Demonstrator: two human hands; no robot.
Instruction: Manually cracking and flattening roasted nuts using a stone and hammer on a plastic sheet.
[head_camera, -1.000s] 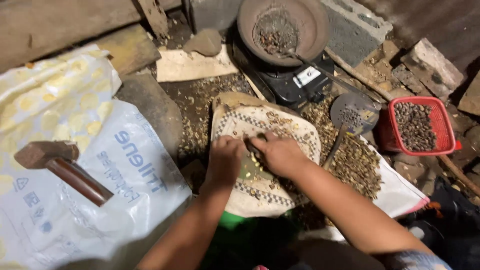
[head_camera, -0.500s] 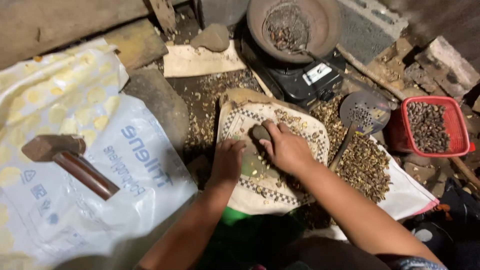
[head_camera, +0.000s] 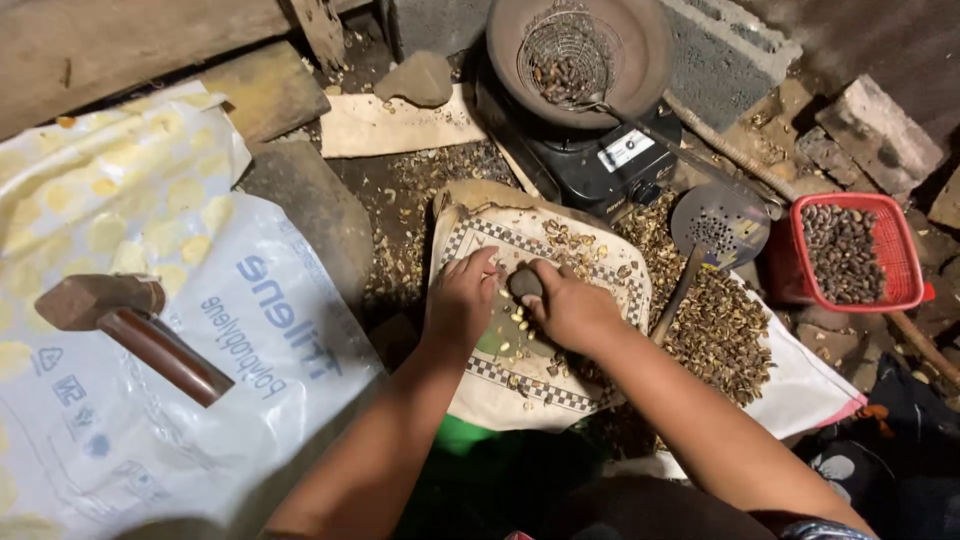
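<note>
Woven cloth (head_camera: 560, 385) with a chequered border lies under both hands, strewn with pale kernels (head_camera: 515, 322) and bits of shell. On it the right hand (head_camera: 570, 308) is closed around a dark rounded stone (head_camera: 525, 283), fingers wrapped over its top. The left hand (head_camera: 462, 298) rests just beside it, fingers curled down onto the cloth and touching the scattered kernels; whether it pinches one cannot be told, since the fingertips are hidden from above.

Beyond the hands stands a black stove (head_camera: 600, 160) carrying a round pan (head_camera: 645, 45), and inside the pan sits a wire basket (head_camera: 565, 55) with a few dark nuts at its bottom. To the right of the right hand, well apart, a red plastic basket (head_camera: 895, 290) holds a heap of dark nuts (head_camera: 840, 250). Between that basket and the hands lies a perforated metal skimmer (head_camera: 718, 225), its handle slanting down over a spread of brown shells (head_camera: 715, 330) (these spill across a white sheet whose far edge is cut off).

Left of the left hand, a large white printed sack (head_camera: 130, 400) covers the ground, and a hammer (head_camera: 120, 320) with a reddish handle lies on it. Both forearms run out of the bottom edge, and the lower right corner is too dark to make out.
</note>
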